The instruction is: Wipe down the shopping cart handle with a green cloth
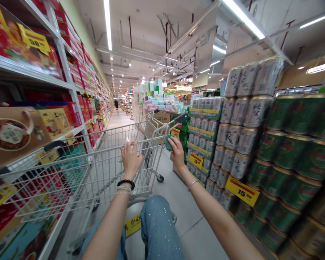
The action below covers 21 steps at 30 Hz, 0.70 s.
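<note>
A grey wire shopping cart (105, 155) stands across in front of me, its dark handle (182, 118) at the far right end. My left hand (130, 157) is on the cart's near top rail, fingers bent over it. Beaded bracelets circle that wrist. Just right of the cart, below its handle, my right hand (176, 150) closes on a small dark green object (168, 143), whose kind I cannot make out. A thin bangle is on the right wrist. My knee in blue jeans (159, 227) shows beneath my arms.
Shelves with red gift boxes (76, 68) line the left. Stacked silver cans (235, 119) and green cans (289, 155) rise close on the right, with yellow price tags (242, 190). A yellow floor sign (132, 224) lies below. Far down the aisle is a person (116, 104).
</note>
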Motion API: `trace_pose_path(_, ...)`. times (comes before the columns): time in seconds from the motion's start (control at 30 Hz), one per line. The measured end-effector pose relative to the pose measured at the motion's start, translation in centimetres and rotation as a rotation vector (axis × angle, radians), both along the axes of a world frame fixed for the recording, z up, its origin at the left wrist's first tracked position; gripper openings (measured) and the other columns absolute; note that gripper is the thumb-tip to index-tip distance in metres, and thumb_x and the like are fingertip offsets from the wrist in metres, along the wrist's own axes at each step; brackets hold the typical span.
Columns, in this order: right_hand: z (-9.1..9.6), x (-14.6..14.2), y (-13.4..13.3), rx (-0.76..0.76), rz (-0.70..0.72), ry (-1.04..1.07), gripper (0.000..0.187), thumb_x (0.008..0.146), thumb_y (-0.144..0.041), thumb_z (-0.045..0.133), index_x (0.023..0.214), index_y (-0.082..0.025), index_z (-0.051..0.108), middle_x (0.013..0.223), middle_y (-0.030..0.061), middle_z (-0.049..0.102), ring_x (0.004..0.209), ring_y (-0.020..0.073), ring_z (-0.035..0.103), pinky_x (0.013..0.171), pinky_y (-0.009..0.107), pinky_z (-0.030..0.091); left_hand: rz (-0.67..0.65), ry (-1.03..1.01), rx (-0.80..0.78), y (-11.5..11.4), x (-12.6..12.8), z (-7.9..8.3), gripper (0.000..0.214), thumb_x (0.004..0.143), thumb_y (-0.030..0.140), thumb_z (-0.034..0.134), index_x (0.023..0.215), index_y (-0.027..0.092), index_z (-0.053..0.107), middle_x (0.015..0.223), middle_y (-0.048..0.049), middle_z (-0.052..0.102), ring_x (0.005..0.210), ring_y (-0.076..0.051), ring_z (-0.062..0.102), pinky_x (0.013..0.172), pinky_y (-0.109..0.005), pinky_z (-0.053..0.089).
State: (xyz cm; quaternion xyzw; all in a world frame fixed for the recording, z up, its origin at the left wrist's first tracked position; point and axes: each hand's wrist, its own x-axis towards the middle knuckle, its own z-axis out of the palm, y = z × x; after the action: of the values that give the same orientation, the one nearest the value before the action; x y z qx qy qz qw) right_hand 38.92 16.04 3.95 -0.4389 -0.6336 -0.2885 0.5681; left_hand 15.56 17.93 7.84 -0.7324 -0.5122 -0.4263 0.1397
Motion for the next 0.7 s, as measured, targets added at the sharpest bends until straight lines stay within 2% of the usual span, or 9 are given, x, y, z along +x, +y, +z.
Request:
trace_pose_path(0.1,3.7,0.5,1.0,0.081,-0.051,0.086,0.077,0.074,0.003,0.031,0.142,-0.026,0.051,0.144,0.0048,0.053,0.143,0.0185,0.038,0.121,0.046,0.031,0.004,0.029,0.014,-0.2,-0.2,-0.2,0.062,0.076,0.015,0.05,0.137,0.014,0.049,0.137,-0.0164,0.052,0.139,-0.034,0.038,0.12,-0.057,0.022)
trace_pose_path(0.17,4.6,0.3,1.8,0.077,-0.064,0.097,0.076,0.075,0.003,0.031,0.141,-0.027,0.052,0.144,0.0048,0.053,0.144,0.0188,0.036,0.121,0.046,0.031,0.004,0.05,0.015,-0.2,-0.4,-0.3,0.062,0.076,0.015,0.049,0.138,0.015,0.048,0.138,-0.0158,0.052,0.138,-0.033,0.039,0.12,-0.057,0.024)
trace_pose_path(0.27,3.0,-0.7,2.3,0.025,-0.043,0.071,0.073,0.076,0.003,0.031,0.137,-0.028,0.057,0.141,0.0041,0.056,0.144,0.019,0.036,0.12,0.046,0.032,0.004,0.063,0.006,-0.2,-0.6,-0.1,0.061,0.077,0.015,0.049,0.138,0.016,0.049,0.138,-0.0156,0.053,0.137,-0.032,0.041,0.12,-0.056,0.025)
trace_pose_path(0.37,1.0,-1.1,1.5,-0.002,0.028,0.048,0.073,0.073,0.003,0.032,0.134,-0.027,0.059,0.137,0.005,0.058,0.139,0.0181,0.043,0.117,0.042,0.036,0.009,0.059,0.004,-0.3,-0.6,0.0,0.061,0.076,0.016,0.05,0.137,0.014,0.05,0.137,-0.0164,0.053,0.137,-0.032,0.041,0.12,-0.055,0.026)
trace_pose_path(0.43,1.2,-0.5,0.8,0.034,0.049,0.09,0.074,0.072,0.001,0.033,0.136,-0.026,0.057,0.135,0.0064,0.058,0.134,0.0184,0.048,0.115,0.041,0.038,0.012,0.053,0.017,-0.3,-0.5,-0.1,0.061,0.075,0.016,0.05,0.137,0.015,0.05,0.136,-0.0163,0.053,0.137,-0.032,0.041,0.119,-0.055,0.026)
trace_pose_path(0.6,6.1,2.1,0.5,0.195,-0.074,0.286,0.065,0.077,-0.005,0.035,0.136,-0.024,0.054,0.132,0.0097,0.054,0.127,0.0217,0.05,0.111,0.043,0.04,0.021,0.042,0.059,0.0,-0.3,-0.5,0.062,0.075,0.017,0.05,0.137,0.017,0.049,0.136,-0.0146,0.054,0.137,-0.032,0.04,0.119,-0.055,0.026)
trace_pose_path(0.7,7.7,2.6,1.0,0.147,-0.113,0.292,0.063,0.076,-0.004,0.037,0.133,-0.023,0.057,0.129,0.0105,0.055,0.125,0.0225,0.05,0.11,0.043,0.04,0.027,0.03,0.055,0.1,-0.2,-0.5,0.061,0.075,0.018,0.05,0.136,0.015,0.05,0.136,-0.0154,0.054,0.136,-0.032,0.04,0.118,-0.056,0.026)
